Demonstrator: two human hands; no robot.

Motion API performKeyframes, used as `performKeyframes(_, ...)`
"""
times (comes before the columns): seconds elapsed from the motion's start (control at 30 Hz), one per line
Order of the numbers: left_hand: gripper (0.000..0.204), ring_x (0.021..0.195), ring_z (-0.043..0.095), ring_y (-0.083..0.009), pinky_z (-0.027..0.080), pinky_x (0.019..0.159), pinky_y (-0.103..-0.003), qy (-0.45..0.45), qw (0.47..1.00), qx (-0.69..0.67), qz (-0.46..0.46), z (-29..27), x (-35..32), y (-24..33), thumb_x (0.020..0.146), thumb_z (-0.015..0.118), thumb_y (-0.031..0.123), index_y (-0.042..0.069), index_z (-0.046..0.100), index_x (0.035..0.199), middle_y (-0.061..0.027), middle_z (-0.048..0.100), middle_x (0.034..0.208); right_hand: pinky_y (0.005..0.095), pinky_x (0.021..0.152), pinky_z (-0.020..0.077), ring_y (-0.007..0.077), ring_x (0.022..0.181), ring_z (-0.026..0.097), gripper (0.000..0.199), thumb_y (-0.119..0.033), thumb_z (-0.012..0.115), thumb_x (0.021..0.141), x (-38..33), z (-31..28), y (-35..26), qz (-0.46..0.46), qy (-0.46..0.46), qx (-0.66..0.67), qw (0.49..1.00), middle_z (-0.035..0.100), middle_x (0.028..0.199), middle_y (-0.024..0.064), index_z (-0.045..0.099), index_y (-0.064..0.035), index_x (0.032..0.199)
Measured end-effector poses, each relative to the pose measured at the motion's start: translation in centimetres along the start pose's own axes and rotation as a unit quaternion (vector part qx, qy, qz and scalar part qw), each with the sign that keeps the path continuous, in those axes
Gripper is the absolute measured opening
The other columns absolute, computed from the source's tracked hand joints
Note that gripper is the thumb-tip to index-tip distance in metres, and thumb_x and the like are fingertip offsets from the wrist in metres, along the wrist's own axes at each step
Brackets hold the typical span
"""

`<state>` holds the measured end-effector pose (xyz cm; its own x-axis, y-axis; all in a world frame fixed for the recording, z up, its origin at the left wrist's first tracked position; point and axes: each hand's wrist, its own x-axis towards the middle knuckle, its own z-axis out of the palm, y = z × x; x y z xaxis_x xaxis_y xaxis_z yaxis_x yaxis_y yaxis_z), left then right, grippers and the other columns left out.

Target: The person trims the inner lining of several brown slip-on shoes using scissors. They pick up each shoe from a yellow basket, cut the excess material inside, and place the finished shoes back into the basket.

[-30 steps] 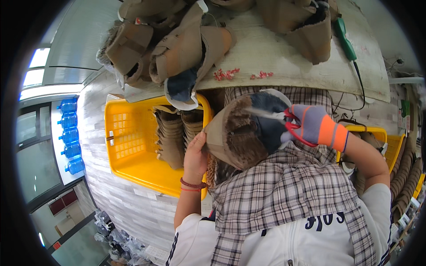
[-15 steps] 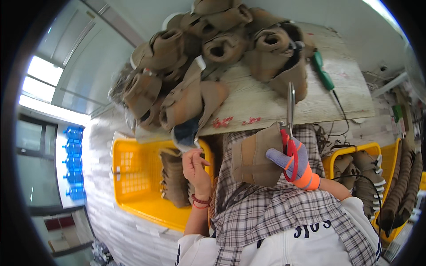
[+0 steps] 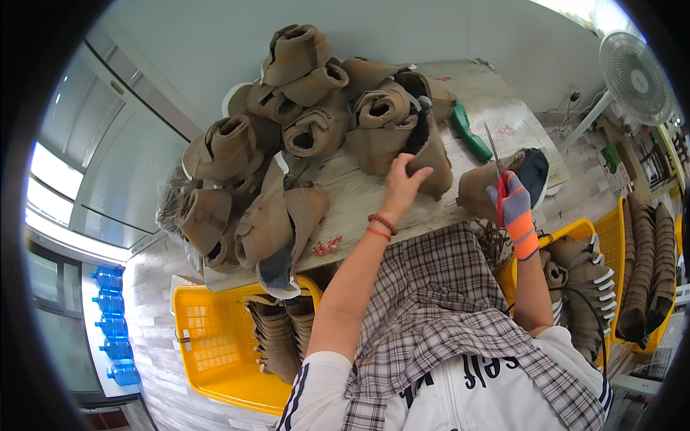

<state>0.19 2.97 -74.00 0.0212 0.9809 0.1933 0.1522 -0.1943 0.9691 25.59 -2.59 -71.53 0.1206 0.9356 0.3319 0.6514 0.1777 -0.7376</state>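
A heap of brown boots (image 3: 302, 136) covers the pale wooden table (image 3: 359, 201). My left hand (image 3: 402, 181) reaches up onto the table and lies, fingers apart, against a brown boot with a dark lining (image 3: 429, 154) at the right of the heap. My right hand (image 3: 514, 205), in a grey and orange glove, grips red-handled scissors (image 3: 497, 169) with the blades pointing up. Right behind that hand, another brown boot with a blue-black lining (image 3: 528, 172) lies at the table's edge.
A yellow crate (image 3: 208, 345) with stacked boots stands below the table on the left, and more yellow crates (image 3: 575, 233) with boots on the right. A green tool (image 3: 471, 136) and red scraps (image 3: 327, 248) lie on the table. A fan (image 3: 632, 72) stands at the far right.
My left hand has gone from the boot at my lap up to the heap on the table. My right hand has moved right with the scissors, and its boot now lies on the table edge.
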Motion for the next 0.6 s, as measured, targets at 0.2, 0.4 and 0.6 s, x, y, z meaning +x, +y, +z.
performKeyframes(0.2,0.034,0.072,0.050,-0.0256,0.042,0.064,-0.033,-0.075,0.980,0.179,0.046,-9.0,-5.8,5.9,0.066,0.075,0.021,0.000,0.052,0.081,-0.0095,0.050,0.079,0.0272,0.072,0.0460,0.0148,0.077,0.057,0.042,-0.013,0.072,0.077,2.2,1.0,2.8,-0.036,-0.026,0.048,0.998,0.062,0.085,0.0073,0.053,-0.0006,0.112)
performKeyframes(0.4,0.026,0.076,0.050,-0.0308,0.042,0.068,-0.036,-0.226,0.870,0.421,0.117,-15.6,-17.2,13.3,0.064,0.072,0.011,0.006,0.055,0.082,-0.0092,0.051,0.081,0.0252,0.067,0.0419,0.0095,0.071,0.043,0.033,-0.012,0.073,0.077,4.5,4.2,-0.6,-0.103,-0.095,0.146,0.979,0.048,0.075,0.0003,0.055,-0.0020,0.103)
performKeyframes(0.6,0.029,0.080,0.049,-0.0301,0.042,0.072,-0.036,-0.313,0.870,0.379,0.035,-17.7,-21.9,12.9,0.062,0.070,0.008,0.006,0.054,0.086,-0.0079,0.051,0.087,0.0265,0.073,0.0474,0.0110,0.073,0.054,0.031,-0.016,0.069,0.081,3.0,9.5,-1.3,-0.126,-0.108,0.179,0.970,0.057,0.077,0.0013,0.057,-0.0034,0.107)
